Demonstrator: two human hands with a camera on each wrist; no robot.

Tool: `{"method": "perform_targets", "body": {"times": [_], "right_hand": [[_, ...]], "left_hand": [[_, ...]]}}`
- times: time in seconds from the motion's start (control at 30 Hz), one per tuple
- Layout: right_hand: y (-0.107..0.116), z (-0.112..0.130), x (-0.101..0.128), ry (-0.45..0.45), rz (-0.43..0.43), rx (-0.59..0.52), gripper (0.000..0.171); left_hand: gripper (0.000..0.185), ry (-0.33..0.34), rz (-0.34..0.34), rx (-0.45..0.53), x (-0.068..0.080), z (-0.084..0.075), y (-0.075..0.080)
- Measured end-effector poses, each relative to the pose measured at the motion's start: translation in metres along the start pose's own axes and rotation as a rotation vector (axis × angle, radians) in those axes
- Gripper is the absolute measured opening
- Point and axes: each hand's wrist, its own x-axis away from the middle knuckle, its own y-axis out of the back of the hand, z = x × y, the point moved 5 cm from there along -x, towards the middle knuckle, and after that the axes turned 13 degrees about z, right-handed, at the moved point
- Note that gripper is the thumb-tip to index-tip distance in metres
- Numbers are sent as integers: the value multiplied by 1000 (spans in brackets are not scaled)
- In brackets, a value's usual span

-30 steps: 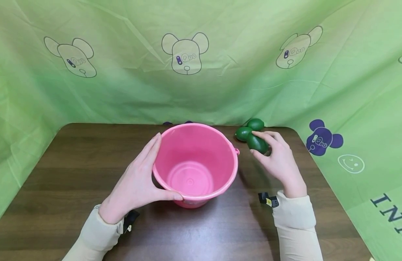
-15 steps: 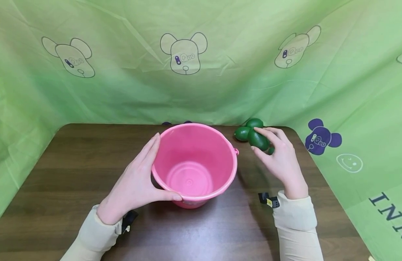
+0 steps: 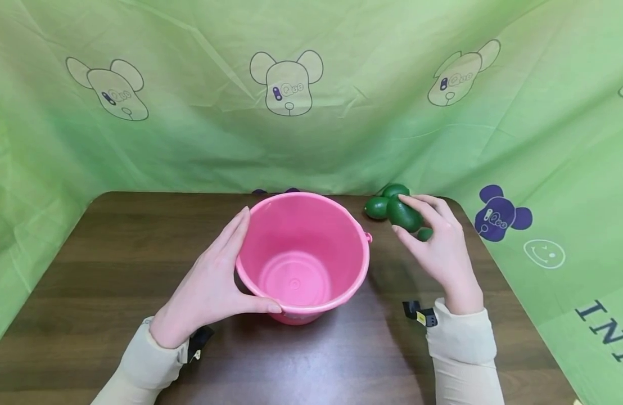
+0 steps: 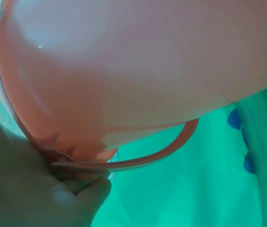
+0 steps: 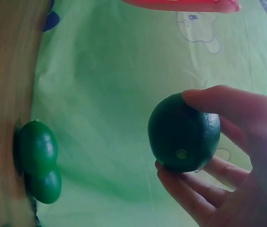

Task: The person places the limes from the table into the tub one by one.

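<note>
Right hand [image 3: 438,242] pinches one green fruit [image 3: 404,214] (lifted off table); left hand [image 3: 215,284] spread, fingers flat against one pink bucket [image 3: 342,225]. Three fruits [image 3: 377,207] on table.

Two bare hands and forearms in view. Left hand [image 3: 210,292] and right hand [image 3: 438,247] carry no gloves, rings or watch on the visible surfaces; fingernails are short and unpainted. Both forearms are covered by long cream-beige sleeves, left sleeve [image 3: 144,365] and right sleeve [image 3: 463,354], of soft knit fabric with gathered cuffs ending at the wrists. A small black strap fitting [image 3: 199,342] protrudes at the left cuff. A matching black clip [image 3: 418,313] sits at the right cuff, bearing a small yellow tag.
</note>
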Motion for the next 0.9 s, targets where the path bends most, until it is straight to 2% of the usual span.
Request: {"method": "perform_targets", "body": {"times": [0.27, 0.6, 0.9], "right_hand": [[13, 12, 7, 43, -119, -108, 66], [28, 58, 9, 95, -164, -219, 61], [21, 30, 3, 90, -113, -235, 66]], "left_hand": [[140, 6, 2, 1, 3, 1, 0], [140, 9, 8, 20, 2, 0, -2], [140, -24, -6, 3, -4, 0, 2]]}}
